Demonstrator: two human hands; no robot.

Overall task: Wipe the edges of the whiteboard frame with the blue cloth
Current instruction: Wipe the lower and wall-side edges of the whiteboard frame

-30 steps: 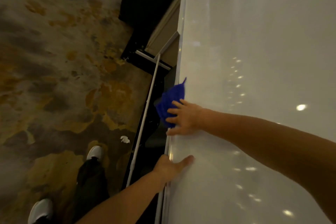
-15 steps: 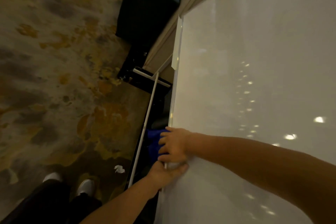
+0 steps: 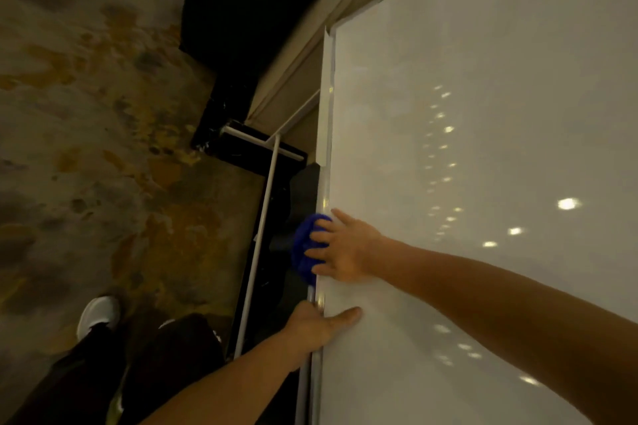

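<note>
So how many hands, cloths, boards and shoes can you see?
Hands: 2, the left hand and the right hand
Blue cloth: 1
Whiteboard: 1
White shoe: 1 clearly seen
Total: 5

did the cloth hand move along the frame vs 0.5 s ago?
Yes. The right hand with the blue cloth slid up the frame edge, away from the left hand.

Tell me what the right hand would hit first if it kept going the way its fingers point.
The right hand points off the whiteboard frame; beyond the blue cloth comes the thin white stand rod, though depth is unclear.
</note>
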